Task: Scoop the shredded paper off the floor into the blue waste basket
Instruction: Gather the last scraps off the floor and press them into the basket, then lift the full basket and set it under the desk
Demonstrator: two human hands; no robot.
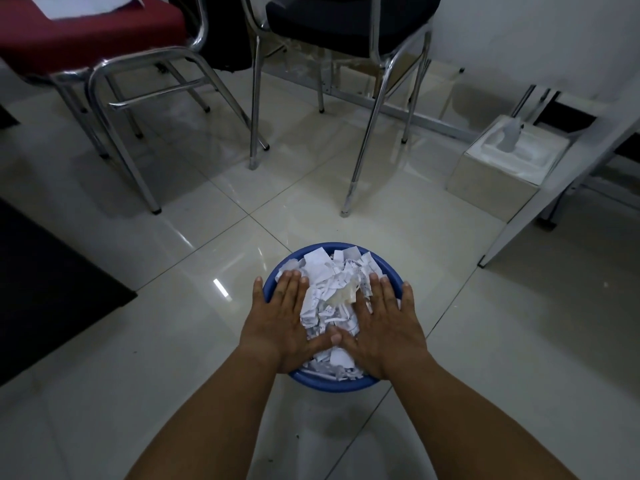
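Both forearms reach forward from the bottom edge. Left hand point(280, 320) and right hand point(384, 327) lie flat, palms down, on the shredded paper point(329, 289), fingers straight and slightly spread, thumbs meeting in the middle. That paper is heaped inside the blue waste basket point(349, 385), which stands on the pale tiled floor point(173, 341). Beyond stand a red chair point(86, 36) and a black chair point(346, 22), both with chrome legs.

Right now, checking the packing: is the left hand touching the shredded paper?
Touching. Head view: left hand lies flat on the shredded paper.
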